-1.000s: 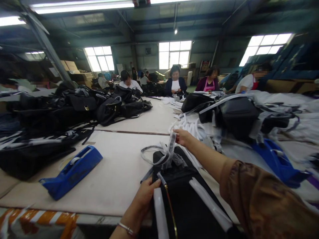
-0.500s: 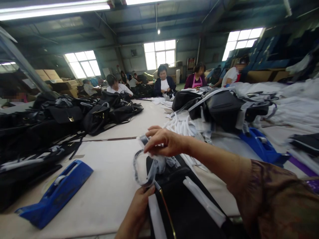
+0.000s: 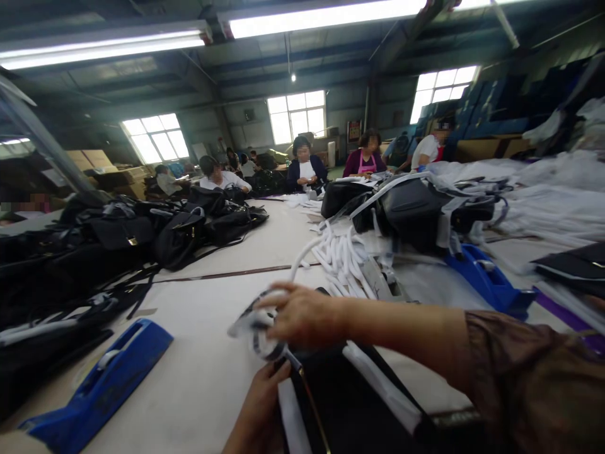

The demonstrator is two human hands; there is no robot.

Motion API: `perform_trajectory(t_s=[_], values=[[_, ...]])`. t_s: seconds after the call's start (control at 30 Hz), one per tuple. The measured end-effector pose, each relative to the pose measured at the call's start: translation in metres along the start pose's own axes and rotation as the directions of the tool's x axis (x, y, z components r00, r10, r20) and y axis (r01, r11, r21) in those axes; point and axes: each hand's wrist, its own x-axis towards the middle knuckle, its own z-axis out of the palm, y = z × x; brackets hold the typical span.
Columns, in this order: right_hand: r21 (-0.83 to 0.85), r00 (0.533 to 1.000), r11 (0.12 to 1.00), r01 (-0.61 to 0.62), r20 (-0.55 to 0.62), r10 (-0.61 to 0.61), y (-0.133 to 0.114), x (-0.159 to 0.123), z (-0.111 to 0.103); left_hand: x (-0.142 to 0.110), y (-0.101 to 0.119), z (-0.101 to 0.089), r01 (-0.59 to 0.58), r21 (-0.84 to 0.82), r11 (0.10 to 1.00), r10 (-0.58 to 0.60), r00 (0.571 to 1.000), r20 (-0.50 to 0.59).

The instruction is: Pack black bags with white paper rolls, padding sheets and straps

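A black bag (image 3: 345, 391) lies in front of me, with a gold zip (image 3: 312, 403) along its near side and white padding strips (image 3: 382, 384) on it. My left hand (image 3: 259, 397) is closed on the bag's edge, thumb beside the base of the handle. The looped handle (image 3: 259, 343), wrapped in clear plastic, stands up from the bag's top. Bent over it, my right hand (image 3: 302, 315) has its fingers closed on the wrapped handle; motion smears the fingertips. Behind that hand a white tube (image 3: 302, 255) curves up toward the pile.
A blue tape dispenser (image 3: 101, 384) stands left, another blue dispenser (image 3: 491, 277) right. White tubes (image 3: 343, 258) lie heaped beyond my hands. Black bags are piled at left (image 3: 179, 236) and right (image 3: 411, 208). Several co-workers sit across the long table (image 3: 189, 328).
My right hand has moved down and slightly left, and the wrapped handle has shifted with it. The white tube behind it now shows. My left hand stays at the bag's edge.
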Motion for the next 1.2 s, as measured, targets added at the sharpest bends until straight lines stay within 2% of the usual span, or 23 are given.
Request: perform_trajectory(t_s=[0.03, 0.07, 0.1, 0.13, 0.2, 0.27, 0.37, 0.43, 0.53, 0.67, 0.73, 0.8, 0.9, 0.97, 1.1, 1.2], values=[[-0.035, 0.995, 0.994, -0.104, 0.010, 0.104, 0.014, -0.001, -0.004, 0.000, -0.001, 0.001, 0.010, 0.005, 1.000, -0.010, 1.000, 0.020], [-0.079, 0.967, 0.964, -0.252, 0.018, 0.254, 0.030, -0.003, -0.009, 0.000, -0.003, 0.001, 0.020, 0.007, 1.000, -0.020, 0.999, 0.044], [-0.115, 0.894, 0.889, -0.444, 0.017, 0.448, 0.047, -0.007, -0.013, 0.000, -0.004, 0.001, 0.026, 0.006, 1.000, -0.026, 0.997, 0.069], [-0.142, 0.786, 0.781, -0.609, 0.024, 0.617, 0.062, -0.013, -0.015, 0.000, -0.005, 0.001, 0.027, 0.000, 1.000, -0.026, 0.996, 0.088], [-0.181, 0.679, 0.677, -0.713, 0.063, 0.731, 0.084, -0.032, -0.010, 0.001, -0.006, 0.000, 0.020, -0.017, 1.000, -0.018, 0.994, 0.107], [-0.213, 0.635, 0.655, -0.725, 0.161, 0.756, 0.087, -0.057, 0.008, 0.002, -0.007, -0.002, 0.023, -0.020, 1.000, -0.021, 0.994, 0.109], [-0.225, 0.631, 0.706, -0.671, 0.327, 0.704, 0.071, -0.092, 0.044, 0.004, -0.006, -0.003, 0.016, -0.008, 1.000, -0.015, 0.993, 0.118], [-0.227, 0.626, 0.726, -0.649, 0.382, 0.679, 0.062, -0.107, 0.057, 0.004, -0.006, -0.003, 0.013, -0.004, 1.000, -0.012, 0.993, 0.122], [-0.250, 0.576, 0.665, -0.703, 0.347, 0.740, 0.069, -0.115, 0.054, 0.004, -0.005, -0.001, 0.014, 0.010, 1.000, -0.015, 0.995, 0.098], [-0.201, 0.425, 0.470, -0.860, 0.229, 0.876, 0.095, -0.114, 0.032, 0.005, -0.007, 0.001, 0.014, 0.036, 0.999, -0.016, 0.999, 0.048], [-0.105, 0.353, 0.388, -0.916, 0.252, 0.901, 0.095, -0.118, 0.028, 0.007, -0.009, 0.002, 0.029, 0.047, 0.998, -0.031, 0.999, 0.024], [0.037, 0.303, 0.309, -0.950, 0.335, 0.892, 0.080, -0.129, 0.031, 0.008, -0.009, 0.003, 0.045, 0.063, 0.997, -0.045, 0.999, 0.000], [0.297, 0.266, 0.129, -0.946, 0.487, 0.832, 0.040, -0.152, 0.044, 0.009, -0.004, 0.008, 0.077, 0.093, 0.993, -0.073, 0.997, -0.037], [0.465, 0.275, -0.014, -0.885, 0.547, 0.791, 0.013, -0.167, 0.055, 0.010, 0.001, 0.013, 0.094, 0.117, 0.989, -0.087, 0.994, -0.069], [0.692, 0.316, -0.238, -0.682, 0.572, 0.757, -0.016, -0.181, 0.066, 0.013, 0.010, 0.024, 0.094, 0.163, 0.982, -0.070, 0.987, -0.147], [0.764, 0.317, -0.328, -0.556, 0.560, 0.766, -0.025, -0.184, 0.063, 0.014, 0.012, 0.033, 0.059, 0.176, 0.983, -0.026, 0.982, -0.186]])
